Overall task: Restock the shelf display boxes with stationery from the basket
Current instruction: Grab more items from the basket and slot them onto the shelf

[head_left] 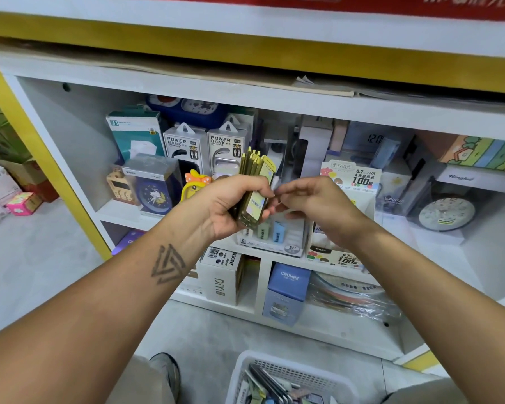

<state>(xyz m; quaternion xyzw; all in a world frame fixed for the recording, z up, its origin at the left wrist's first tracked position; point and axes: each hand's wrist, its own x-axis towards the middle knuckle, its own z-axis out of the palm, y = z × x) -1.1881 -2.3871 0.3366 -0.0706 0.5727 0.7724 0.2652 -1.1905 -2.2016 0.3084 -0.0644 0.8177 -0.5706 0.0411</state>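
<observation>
A fanned stack of yellow-edged lead-refill packs (255,188) stands upright in the left hand (231,205), whose fingers and thumb are curled round its lower half, so the packs' tops splay loose above the fist. Just to the right of that grip, the right hand (309,199) pinches at the edge of the front pack with fingertips (277,193) drawn together, apparently peeling one off; whether it already holds a pack free of the stack cannot be told.

Directly behind and below the grip sits the white display box marked 2B (292,248), with a few pale refill packs in its slots. Beside it to the right stands the 0.7 HB display box (353,182).

The likely trouble is the fan itself: only the bottoms are clamped, so tugging one pack could drag its neighbours out and drop them onto the shelf or floor. The two boxes are side by side and similar, so a pack could also land in the wrong grade.

Far below the hands, the white basket (245,371) holds more packets.
</observation>
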